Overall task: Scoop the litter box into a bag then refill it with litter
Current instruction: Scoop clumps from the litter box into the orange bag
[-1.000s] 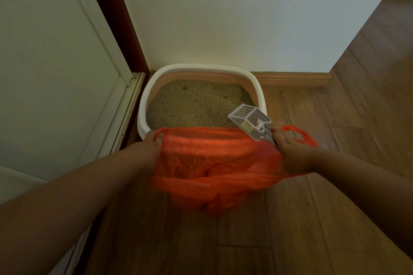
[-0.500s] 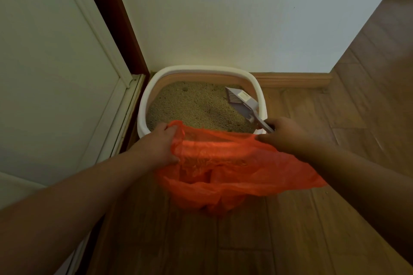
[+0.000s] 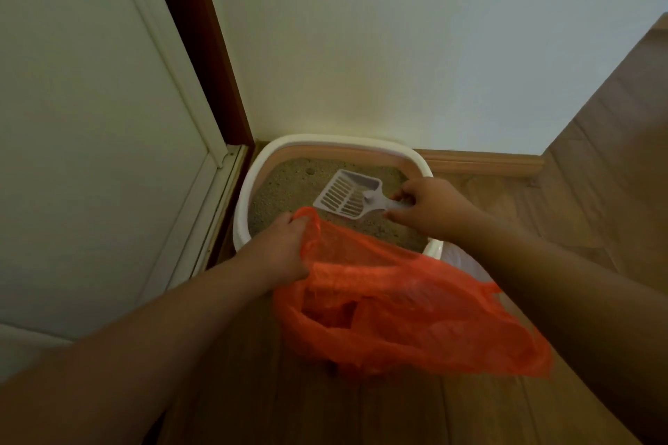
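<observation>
A white-rimmed litter box (image 3: 243,202) with tan litter (image 3: 289,184) sits on the floor in the corner against the wall. My right hand (image 3: 430,206) grips the handle of a pale slotted scoop (image 3: 343,193), whose head lies over the litter, slots facing up. My left hand (image 3: 278,249) pinches the rim of an orange plastic bag (image 3: 397,314) at the box's near edge. The bag hangs open and slack over the floor in front of the box, covering part of the near rim.
A white door panel (image 3: 90,119) and dark brown frame (image 3: 202,47) stand to the left. The white wall (image 3: 397,47) and wooden baseboard (image 3: 480,163) run behind the box. Wooden floor (image 3: 596,173) spreads right and forward. Something white (image 3: 466,264) peeks out behind the bag.
My right hand let go of the bag's right side and carried the scoop forward over the litter, turning it slots up. The bag's right side dropped slack. My left hand still holds the rim.
</observation>
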`<state>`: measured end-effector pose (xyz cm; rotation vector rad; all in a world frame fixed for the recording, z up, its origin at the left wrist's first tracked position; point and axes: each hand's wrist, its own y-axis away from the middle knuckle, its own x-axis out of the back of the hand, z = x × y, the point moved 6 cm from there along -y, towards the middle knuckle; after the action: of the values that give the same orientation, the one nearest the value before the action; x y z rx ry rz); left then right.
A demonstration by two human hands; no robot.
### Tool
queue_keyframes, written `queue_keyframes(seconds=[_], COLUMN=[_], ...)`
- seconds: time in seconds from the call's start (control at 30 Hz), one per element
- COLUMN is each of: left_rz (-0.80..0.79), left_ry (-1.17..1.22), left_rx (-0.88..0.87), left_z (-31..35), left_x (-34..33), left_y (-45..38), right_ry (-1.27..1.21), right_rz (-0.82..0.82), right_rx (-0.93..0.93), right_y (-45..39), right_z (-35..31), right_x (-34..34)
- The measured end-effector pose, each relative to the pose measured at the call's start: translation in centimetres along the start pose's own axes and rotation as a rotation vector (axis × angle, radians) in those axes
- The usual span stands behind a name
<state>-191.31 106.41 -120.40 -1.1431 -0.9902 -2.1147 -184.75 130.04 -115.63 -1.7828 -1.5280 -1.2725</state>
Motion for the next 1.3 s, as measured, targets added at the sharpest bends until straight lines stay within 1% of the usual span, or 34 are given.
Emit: queue_keyframes(seconds=[0.1,0.2,0.27,0.33,0.4,0.5,0.57,0.7,0.9,1.07,1.23,1.3], left_rz=[-0.008,-0.026,-0.001,0.047,0.043,0.016,-0.022,-0.060,-0.052,-0.063,-0.017,-0.007], left_ry=[0.006,0.052,0.088,0.127,0.161,0.074,-0.010,-0.087,-0.020,-0.023,-0.035,-0.035], left_rx=[-0.017,-0.014,-0.002,0.004,0.005,-0.026,-0.031,-0.064,-0.056,-0.026,-0.050,-0.059], left_z=[-1.2,-1.8,-2.0,-2.2,-2.5,-2.7,-2.7,-3.2,-4.2,-5.1,-4.8,-4.5], left_x=[-0.6,-0.2,0.4,0.8,0.4,-0.5,-0.8,-0.8,-2.6,-2.7,-1.8,-1.8], left_y=[-0.4,-0.2,-0.5,-1.4,-2.4,-3.5,-3.5,-3.3,-1.6,-0.3,-0.7,-1.0], right_ry=[0.103,0.055,0.014,0.025,0.002,-0.050,-0.052,0.077,0.265,0.377,0.500,0.547], right_rz=[0.035,0.079,0.078,0.057,0.063,0.075,0.026,-0.084,-0.170,-0.135,-0.143,-0.172], right_rx=[0.046,0.025,-0.002,0.005,0.036,0.084,0.085,0.066,0.074,0.047,0.007,0.001], right_y=[-1.8,-2.8,-3.5,-4.4,-5.2,-5.6,-5.4,-5.8,-7.9,-8.5,-8.1,-7.8], right_z=[-2.1,-3.2,-3.4,-3.0,-1.8,0.6,2.4,5.4,7.8,8.7,9.1,8.9], right_x=[0.9,1.7,1.5,0.9,0.1,-0.6,-1.0,-0.7,-0.6,0.5,0.5,-0.1])
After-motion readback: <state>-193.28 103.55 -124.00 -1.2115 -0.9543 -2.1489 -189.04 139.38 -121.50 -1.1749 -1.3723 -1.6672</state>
